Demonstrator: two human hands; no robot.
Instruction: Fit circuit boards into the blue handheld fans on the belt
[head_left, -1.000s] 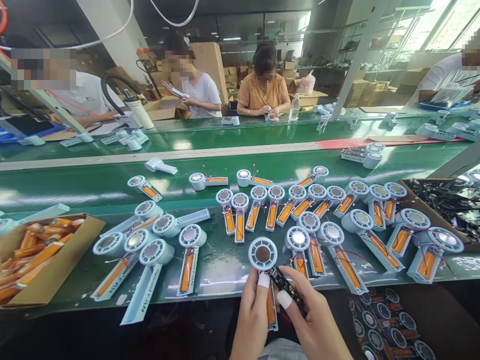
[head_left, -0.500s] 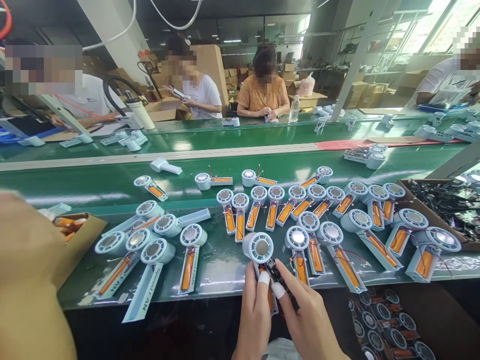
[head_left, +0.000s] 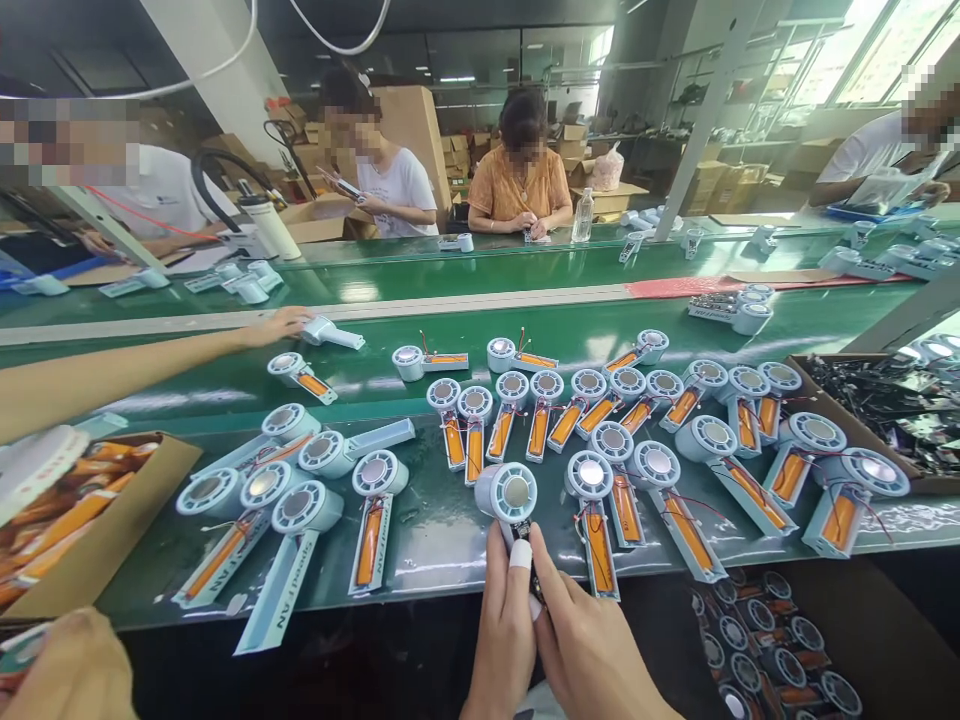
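At the bench's near edge, my left hand (head_left: 501, 625) is closed around the handle of a light blue handheld fan (head_left: 516, 492), its round head pointing away from me. My right hand (head_left: 592, 640) presses a small black circuit board (head_left: 523, 530) against the handle just below the head. White covers wrap some of my fingertips. My hands hide most of the handle and the board's lower part. Close by on the right lies another fan (head_left: 596, 520) with an orange battery and thin red wires in its open handle.
Several fans stand around the green bench (head_left: 427, 540). A co-worker's hand (head_left: 281, 325) touches a fan (head_left: 330, 332) on the conveyor belt (head_left: 187, 370). At left is a carton of orange batteries (head_left: 97, 540); at right, a box of black boards (head_left: 877, 400). More fans (head_left: 780, 640) sit below the bench.
The circuit board has moved from beside the fan into line with its handle, and my right hand has come in closer. A co-worker's arm at left now reaches a fan on the belt.
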